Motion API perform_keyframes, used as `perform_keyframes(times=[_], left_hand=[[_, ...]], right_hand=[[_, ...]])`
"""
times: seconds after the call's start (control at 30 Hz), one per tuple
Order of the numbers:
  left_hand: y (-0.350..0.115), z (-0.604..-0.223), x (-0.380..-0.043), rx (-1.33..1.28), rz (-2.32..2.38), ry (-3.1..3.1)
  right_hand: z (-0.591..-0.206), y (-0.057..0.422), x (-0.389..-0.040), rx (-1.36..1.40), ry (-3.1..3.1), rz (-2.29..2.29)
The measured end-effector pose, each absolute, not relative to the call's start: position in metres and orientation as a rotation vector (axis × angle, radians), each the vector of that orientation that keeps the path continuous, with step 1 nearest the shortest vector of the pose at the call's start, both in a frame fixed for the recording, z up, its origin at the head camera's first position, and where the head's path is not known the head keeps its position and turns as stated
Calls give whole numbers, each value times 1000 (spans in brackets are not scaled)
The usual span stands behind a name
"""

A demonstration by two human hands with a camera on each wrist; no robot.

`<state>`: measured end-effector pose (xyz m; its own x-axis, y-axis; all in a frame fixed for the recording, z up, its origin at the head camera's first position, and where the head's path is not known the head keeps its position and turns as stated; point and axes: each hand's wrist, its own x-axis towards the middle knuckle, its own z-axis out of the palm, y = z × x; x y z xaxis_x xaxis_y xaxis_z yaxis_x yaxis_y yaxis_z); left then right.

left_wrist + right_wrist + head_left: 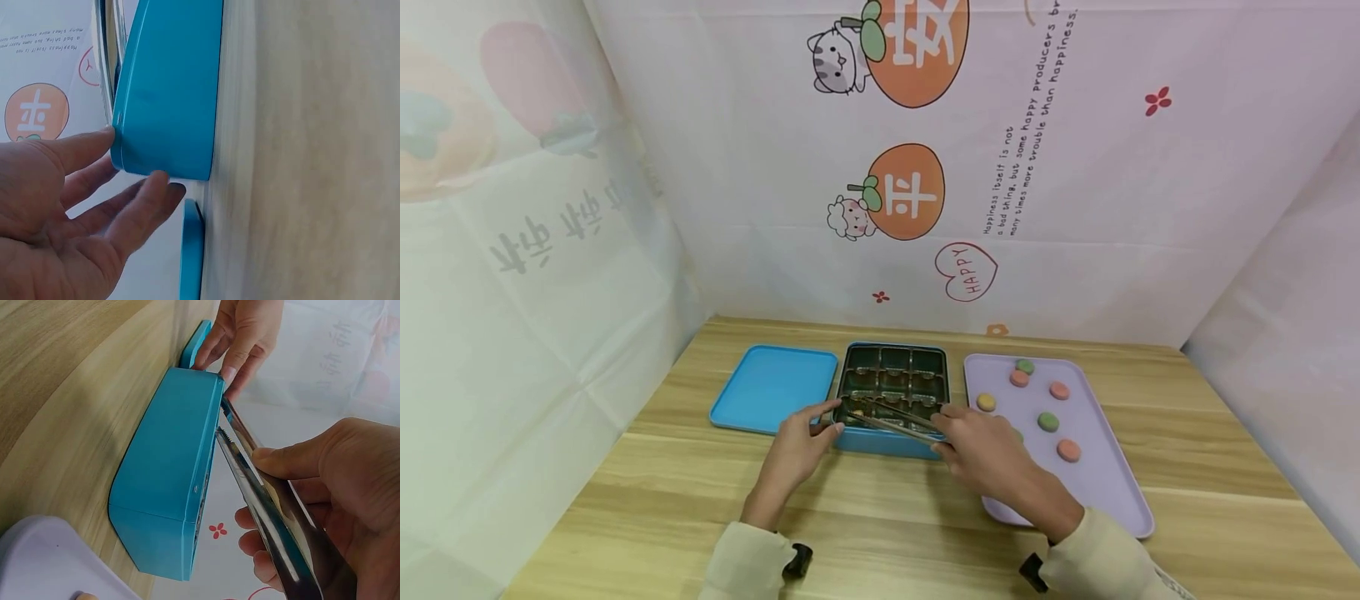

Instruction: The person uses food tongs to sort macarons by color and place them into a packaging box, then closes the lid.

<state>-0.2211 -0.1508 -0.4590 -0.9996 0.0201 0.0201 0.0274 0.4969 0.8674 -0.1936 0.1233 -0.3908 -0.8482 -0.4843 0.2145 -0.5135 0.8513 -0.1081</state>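
A blue tin box with a dark divided insert stands open on the table. My left hand holds the box's front left corner, thumb and fingers on the rim and side. In my right hand are metal tongs, gripped between thumb and fingers. Their toothed tips stand apart over the front left compartment. A small yellowish piece shows down in that compartment, partly hidden by the tongs.
A flat blue lid lies left of the box. To the right is a lilac tray bearing several macarons in pink, green and yellow, such as a pink one. Printed cloth hangs behind the wooden table.
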Motion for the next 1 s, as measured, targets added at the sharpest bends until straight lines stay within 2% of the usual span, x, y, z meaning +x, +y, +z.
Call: perform_keyframes(times=[0.4, 1.0], left_hand=[[-152, -458, -221, -57, -1370, -2745], [-153, -460, -222, -79, -1323, -2746]], right_hand=[[-387, 146, -188, 722, -2851, 273], [-387, 262, -181, 475, -2853, 261]])
